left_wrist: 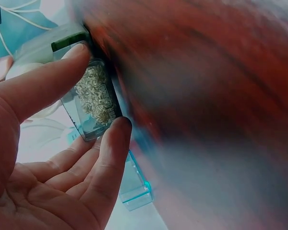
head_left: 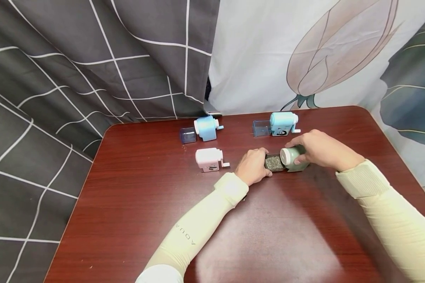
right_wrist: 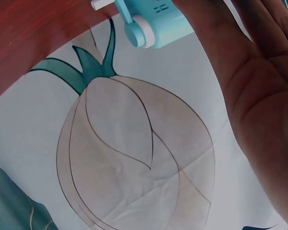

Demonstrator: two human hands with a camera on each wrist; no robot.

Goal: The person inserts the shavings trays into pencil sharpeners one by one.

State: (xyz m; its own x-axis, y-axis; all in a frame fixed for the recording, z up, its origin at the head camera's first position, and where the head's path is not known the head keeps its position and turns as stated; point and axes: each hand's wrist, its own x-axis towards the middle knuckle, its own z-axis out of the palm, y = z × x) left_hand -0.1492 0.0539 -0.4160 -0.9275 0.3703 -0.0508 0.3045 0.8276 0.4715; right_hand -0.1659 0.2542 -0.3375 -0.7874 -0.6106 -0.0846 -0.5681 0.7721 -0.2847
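Near the middle of the table (head_left: 134, 204), our right hand (head_left: 318, 149) curled its fingers round the green sharpener (head_left: 293, 157). Our left hand (head_left: 253, 167) pinched its shavings drawer (left_wrist: 93, 98), full of shavings, between thumb and fingers at the sharpener's left end. A pink sharpener (head_left: 209, 159) stood nearby.

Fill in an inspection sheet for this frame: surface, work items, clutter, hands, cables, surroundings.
Surface: dark red wooden table, glossy.
Work items: green sharpener with its clear shavings drawer partly out, shavings inside.
Clutter: pink sharpener; blue sharpener with a loose dark drawer beside it; light-blue panda sharpener with a clear drawer beside it.
Hands: left hand pinches the shavings drawer; right hand holds the green sharpener.
Cables: nothing seen.
Surroundings: grey grid curtain left, flower-print curtain right.
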